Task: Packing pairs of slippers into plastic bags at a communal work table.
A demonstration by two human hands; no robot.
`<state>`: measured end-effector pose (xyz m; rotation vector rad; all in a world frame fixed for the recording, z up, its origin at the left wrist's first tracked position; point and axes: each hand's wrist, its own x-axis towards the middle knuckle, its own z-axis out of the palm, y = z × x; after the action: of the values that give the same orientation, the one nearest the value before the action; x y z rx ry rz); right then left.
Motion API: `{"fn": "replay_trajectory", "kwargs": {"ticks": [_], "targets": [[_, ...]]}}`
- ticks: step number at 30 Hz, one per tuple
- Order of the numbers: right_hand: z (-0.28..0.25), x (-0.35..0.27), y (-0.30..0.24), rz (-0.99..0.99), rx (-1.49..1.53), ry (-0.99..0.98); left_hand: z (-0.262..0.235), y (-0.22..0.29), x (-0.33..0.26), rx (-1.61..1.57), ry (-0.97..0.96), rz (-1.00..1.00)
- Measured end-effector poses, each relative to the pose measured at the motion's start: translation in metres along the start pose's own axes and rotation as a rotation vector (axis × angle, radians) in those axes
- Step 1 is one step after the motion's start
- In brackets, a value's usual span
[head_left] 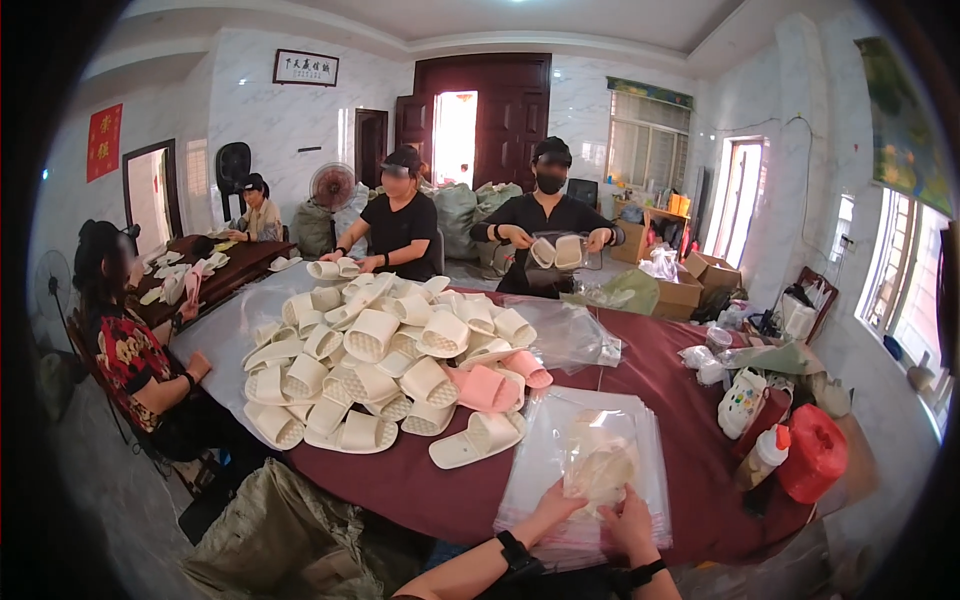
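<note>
My left fingers (562,503) and right fingers (630,515) are closed on the lower sides of a clear bag (600,445), holding it over the stack of clear sheets (527,455) at my edge of the surface (690,470). Something pale shows through the film; glare hides its shape. I'd judge it best to pinch lightly, keep both sides level and smooth the film outward, so it doesn't crease or drag the top sheet along.

On my left, a cream slipper (480,440) lies just beside the stack, with the slipper pile (370,350) behind, so room is tight there. Bare maroon cloth opens to my right, up to the bottle (765,455) and red roll (812,455).
</note>
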<state>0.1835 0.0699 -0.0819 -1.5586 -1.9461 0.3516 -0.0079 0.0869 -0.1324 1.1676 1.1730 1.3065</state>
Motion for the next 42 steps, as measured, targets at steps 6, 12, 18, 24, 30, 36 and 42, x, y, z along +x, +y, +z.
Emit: {"fn": "replay_trajectory", "kwargs": {"ticks": [6, 12, 18, 24, 30, 36, 42], "targets": [[0.003, 0.002, 0.014, -0.029, -0.024, 0.031, 0.005, 0.024, -0.01, 0.078, 0.02, 0.032], [0.002, 0.006, 0.001, -0.019, 0.003, -0.021, -0.003, 0.009, -0.01, 0.003, 0.016, 0.051], [0.008, 0.001, 0.016, -0.036, 0.066, 0.055, -0.001, 0.01, -0.005, -0.056, -0.026, 0.019], [0.006, -0.001, 0.015, -0.027, 0.104, 0.051, 0.0, -0.003, -0.002, -0.17, -0.123, -0.041], [-0.001, 0.0, 0.003, -0.093, 0.119, -0.045, -0.001, 0.012, -0.014, -0.107, -0.089, 0.006], [-0.002, -0.005, 0.002, -0.044, 0.065, -0.057, 0.0, 0.004, -0.013, -0.07, -0.071, 0.023], [0.006, 0.002, 0.012, 0.065, 0.162, -0.074, -0.004, 0.016, -0.014, -0.052, -0.068, -0.001]]}}
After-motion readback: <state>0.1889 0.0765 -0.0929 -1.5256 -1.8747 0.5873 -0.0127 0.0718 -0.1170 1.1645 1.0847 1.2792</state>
